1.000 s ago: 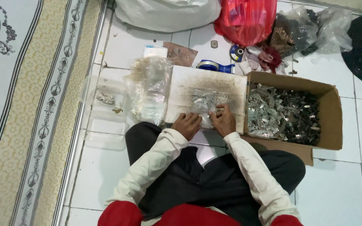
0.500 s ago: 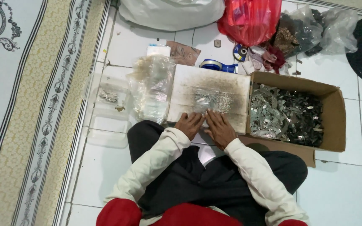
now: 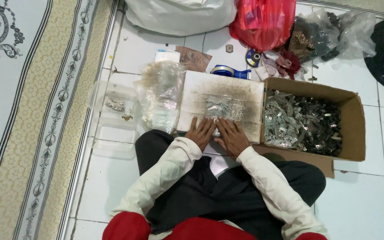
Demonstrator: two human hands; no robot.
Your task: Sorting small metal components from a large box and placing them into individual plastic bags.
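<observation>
I sit on a white tiled floor with a stained white board (image 3: 241, 91) across my lap. A small heap of shiny metal pieces (image 3: 221, 108) lies on its middle. My left hand (image 3: 202, 132) and my right hand (image 3: 231, 137) rest flat side by side on the board's near edge, fingers spread, just below the heap. Neither hand visibly grips anything. To the right stands an open cardboard box (image 3: 355, 129) filled with many silver and dark metal pieces (image 3: 301, 122).
A clear plastic bag (image 3: 162, 95) and clear plastic trays (image 3: 112, 113) lie left of the board. Behind it are a blue tape dispenser (image 3: 227, 71), a red bag (image 3: 265, 20), a white sack (image 3: 181, 15) and clear bags of scraps (image 3: 330, 31). A patterned rug (image 3: 27, 111) runs along the left.
Both hands have slid back from the heap toward the near edge of the board and flattened. The view has shifted slightly.
</observation>
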